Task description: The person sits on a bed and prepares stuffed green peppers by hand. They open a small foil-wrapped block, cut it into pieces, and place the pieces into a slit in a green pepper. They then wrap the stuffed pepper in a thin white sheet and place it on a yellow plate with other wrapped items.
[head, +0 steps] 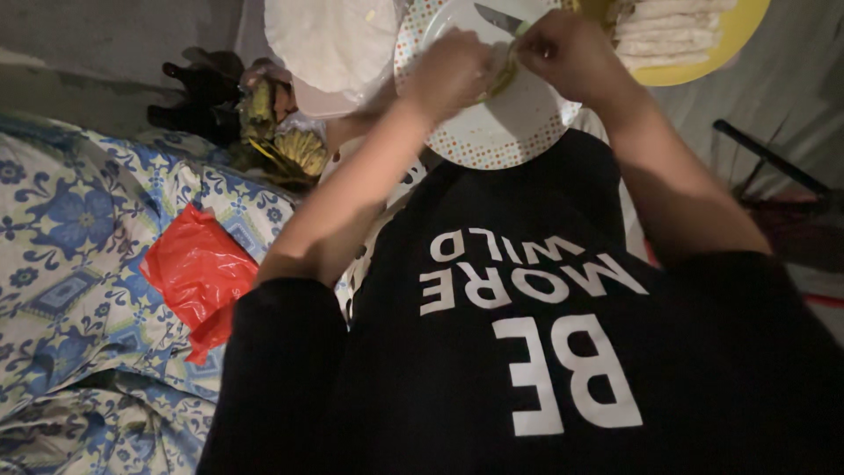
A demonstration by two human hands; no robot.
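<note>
Knife (498,18) and dotted plate (501,141) sit at the top centre of the head view, over the person's lap, just above the black shirt (527,352) with white lettering.

Surface and room: a blue-and-white floral cloth (79,237) covers the surface on the left side. A grey floor or wall fills the upper left and the right edge; lighting is dim. A dark rod-like frame (769,158) lies at the right, its kind not determinable.

Count, largest to smallest:
- One floral cloth.
- One black shirt.
- One dotted plate, white centre with a coloured-dot rim.
- One yellow plate (738,40) at the upper right, bearing a stack of pale rolled items (673,31); their number cannot be told.
- One pale flat round sheet (334,40) at the upper left of the dotted plate.
- One red plastic bag (200,273), crumpled, on the cloth.
- One heap of green-yellow husk-like scraps (290,145) beside the dark objects at the upper left.
- One knife, blade pointing up-left.

Grip: the right hand (567,53) is curled tight around the knife handle, blade over the plate. The left hand (448,75) is curled, fingers pressed together on a small greenish piece of food (503,77) on the plate; the exact pinch is hidden. Both hands are close together, nearly touching.
</note>
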